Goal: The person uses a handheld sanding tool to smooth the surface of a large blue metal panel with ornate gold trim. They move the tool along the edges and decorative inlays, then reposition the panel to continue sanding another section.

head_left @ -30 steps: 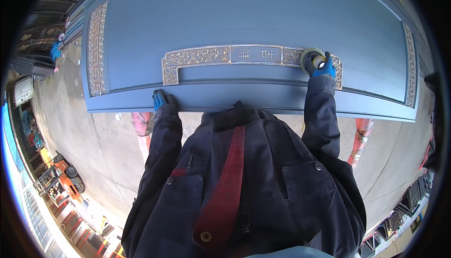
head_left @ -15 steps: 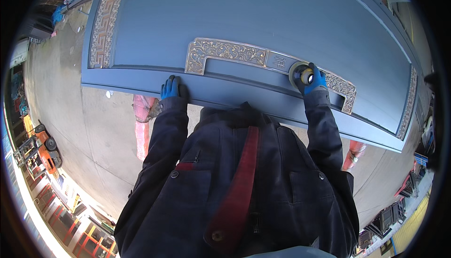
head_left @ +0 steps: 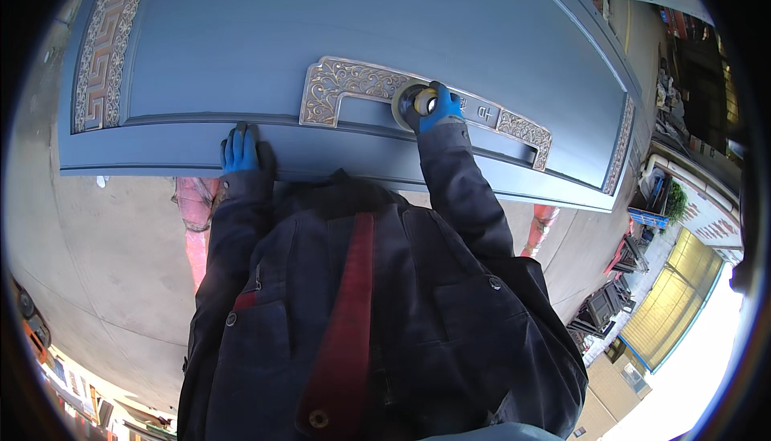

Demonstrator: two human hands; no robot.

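The right hand (head_left: 442, 110), its grip closed around a round tool (head_left: 406, 104), is over the ornate plate (head_left: 353, 81) bearing characters (head_left: 485, 112), by the near edge of the blue door panel (head_left: 337, 11), where the left hand (head_left: 243, 150) lies flat.

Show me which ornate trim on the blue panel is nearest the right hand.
The bracket-shaped middle trim: the right hand holds a round tool over it, while the straight left strip and right strip lie farther off.
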